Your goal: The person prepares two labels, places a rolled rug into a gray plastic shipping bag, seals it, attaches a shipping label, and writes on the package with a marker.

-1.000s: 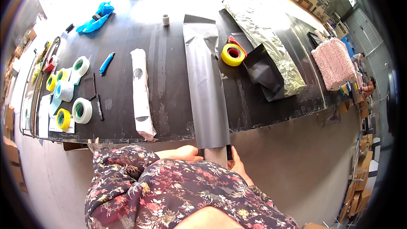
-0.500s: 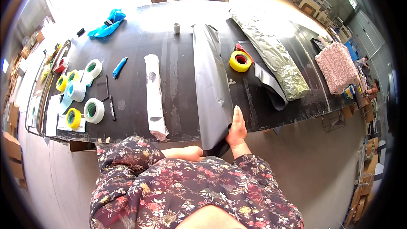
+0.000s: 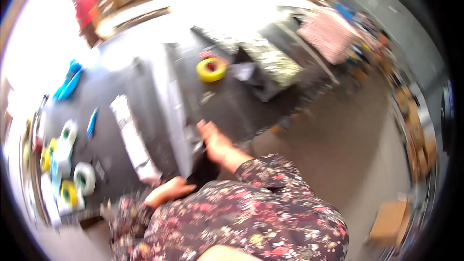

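A long grey plastic film (image 3: 171, 101), folded lengthwise, lies on the dark table with its near end at the front edge. My right hand (image 3: 216, 144) rests along the film's right side, fingers stretched out and flat. At the near end, my left hand (image 3: 170, 191) has its fingers closed on the film's dark lower corner; motion blur softens their outline. Left of the film lies a white wrapped roll (image 3: 135, 140). To the right sits a yellow tape roll (image 3: 211, 69) with a red dispenser. Beyond it are a shiny silver-wrapped bundle (image 3: 270, 60) and a loose grey film flap (image 3: 253, 78).
Several tape rolls (image 3: 85, 179) stand at the table's left end. A blue cutter (image 3: 92, 122) and a crumpled blue bag (image 3: 70, 81) lie nearby. A pink textured stack (image 3: 328, 34) is at the far right. A person in red (image 3: 86, 17) stands beyond the table.
The whole view has swung to the right and blurred. My left hand has come up to the film's near end from below the edge. My right hand stays at the film's right side.
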The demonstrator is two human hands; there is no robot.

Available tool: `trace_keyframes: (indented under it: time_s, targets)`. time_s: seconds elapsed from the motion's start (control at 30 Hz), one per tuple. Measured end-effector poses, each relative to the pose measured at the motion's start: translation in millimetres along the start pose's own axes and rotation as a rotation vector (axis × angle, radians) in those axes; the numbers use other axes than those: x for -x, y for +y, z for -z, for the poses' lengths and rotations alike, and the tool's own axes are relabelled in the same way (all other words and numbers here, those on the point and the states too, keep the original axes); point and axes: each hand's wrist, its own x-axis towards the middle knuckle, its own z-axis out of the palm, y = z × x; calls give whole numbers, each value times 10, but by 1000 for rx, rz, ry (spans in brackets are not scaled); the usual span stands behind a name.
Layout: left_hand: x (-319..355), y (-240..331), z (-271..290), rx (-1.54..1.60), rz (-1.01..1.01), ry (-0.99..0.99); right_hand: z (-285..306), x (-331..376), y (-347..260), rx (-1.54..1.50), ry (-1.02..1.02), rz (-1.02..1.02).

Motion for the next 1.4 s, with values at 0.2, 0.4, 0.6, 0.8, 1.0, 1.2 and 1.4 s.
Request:
trace_keyframes:
  time_s: [0.2, 0.4, 0.6, 0.8, 1.0, 1.2, 1.4]
  targets:
    - [153, 201, 400, 1345, 169, 494, 183, 476, -535, -39, -224, -142]
    - [-216, 200, 584, 1288, 234, 714, 193, 779, -436, -306, -260, -190]
    - [-285, 11, 581, 1306, 138, 759, -56, 499, -206, -1094, 154, -705]
    - [-397, -29, 530, 1521, 105, 808, -245, 422, -114, -944, 116, -483]
    - [-485, -212, 243, 1236, 114, 998, 157, 576, 163, -982, -37, -417]
    - [-272, 90, 259, 1424, 135, 750, 270, 557, 12, -747, -165, -511]
    - [-406, -179, 159, 1285, 58, 826, 172, 306, 87, -684, 14, -443]
